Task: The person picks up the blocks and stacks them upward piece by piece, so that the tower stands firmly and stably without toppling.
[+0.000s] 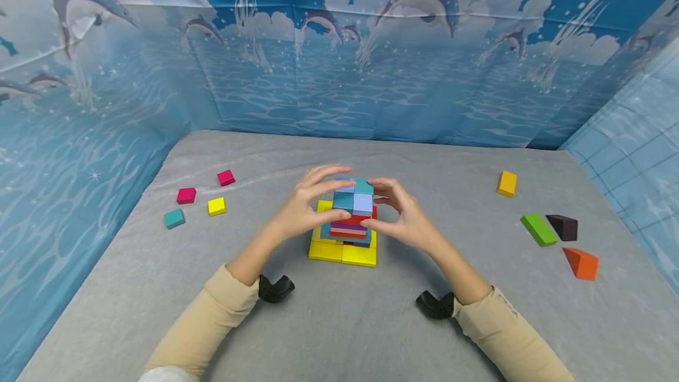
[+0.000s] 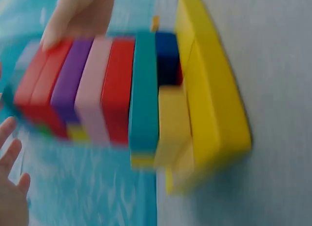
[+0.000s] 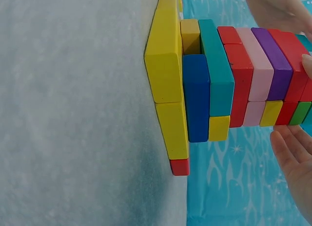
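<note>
A tower of coloured wooden blocks (image 1: 348, 229) stands on yellow base blocks (image 1: 358, 256). Its upper layers show teal, light blue, red, purple and pink blocks. My left hand (image 1: 313, 199) is at the tower's upper left, fingers spread around the top; in the left wrist view its fingertips (image 2: 10, 155) are apart from the blocks. On the other side my right hand (image 1: 400, 211) holds the upper part, its thumb on the front near the red block (image 3: 288, 65) and its curved fingers at the right side. The backs of the top blocks are hidden.
At the left lie two pink-red blocks (image 1: 186, 196), a yellow block (image 1: 216, 206) and a teal block (image 1: 174, 218). To the right are yellow-orange (image 1: 507, 184), green (image 1: 539, 229), black (image 1: 562, 227) and orange (image 1: 581, 263) blocks. A dolphin-print curtain (image 1: 339, 87) borders the grey table (image 1: 339, 329).
</note>
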A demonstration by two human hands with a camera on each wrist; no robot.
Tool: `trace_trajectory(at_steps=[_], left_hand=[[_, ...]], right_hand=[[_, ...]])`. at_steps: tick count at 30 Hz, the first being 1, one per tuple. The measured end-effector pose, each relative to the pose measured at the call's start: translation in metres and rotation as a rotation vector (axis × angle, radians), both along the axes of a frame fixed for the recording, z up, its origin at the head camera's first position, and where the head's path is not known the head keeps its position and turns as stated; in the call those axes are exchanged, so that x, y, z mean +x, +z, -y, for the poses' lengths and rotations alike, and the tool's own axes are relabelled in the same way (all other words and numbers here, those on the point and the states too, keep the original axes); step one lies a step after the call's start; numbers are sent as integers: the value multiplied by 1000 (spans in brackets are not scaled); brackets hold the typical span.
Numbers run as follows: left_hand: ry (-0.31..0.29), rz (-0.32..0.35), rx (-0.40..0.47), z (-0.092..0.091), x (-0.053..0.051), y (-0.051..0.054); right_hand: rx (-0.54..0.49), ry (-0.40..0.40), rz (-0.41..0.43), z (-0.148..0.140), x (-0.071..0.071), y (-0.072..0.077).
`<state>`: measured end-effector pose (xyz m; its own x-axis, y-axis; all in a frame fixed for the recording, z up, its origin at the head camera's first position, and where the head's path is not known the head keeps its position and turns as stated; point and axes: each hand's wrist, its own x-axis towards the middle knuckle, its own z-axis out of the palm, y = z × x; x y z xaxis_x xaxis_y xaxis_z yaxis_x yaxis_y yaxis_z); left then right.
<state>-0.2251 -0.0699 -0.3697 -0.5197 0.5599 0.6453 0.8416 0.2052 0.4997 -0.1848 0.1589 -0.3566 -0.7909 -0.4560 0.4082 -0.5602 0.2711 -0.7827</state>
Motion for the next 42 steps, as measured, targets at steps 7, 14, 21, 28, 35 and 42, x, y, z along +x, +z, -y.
trace_trajectory(at_steps=[7,14,21,28,35,42], left_hand=[[286,89,-4,74,-32,-20],[551,255,-210,147,-54,-40],[666,359,-326,178,-61,-52],[713,375,-334,183,-62,-60],[745,436,-254,183,-61,-65],[646,301,-134,156,-60,-48]], right_hand=[[10,-47,42,1,1,0],[10,-43,39,1,1,-1],[22,-45,42,1,2,0],[25,-51,44,1,2,1],[25,-48,47,1,2,0],[23,-54,46,1,2,-1]])
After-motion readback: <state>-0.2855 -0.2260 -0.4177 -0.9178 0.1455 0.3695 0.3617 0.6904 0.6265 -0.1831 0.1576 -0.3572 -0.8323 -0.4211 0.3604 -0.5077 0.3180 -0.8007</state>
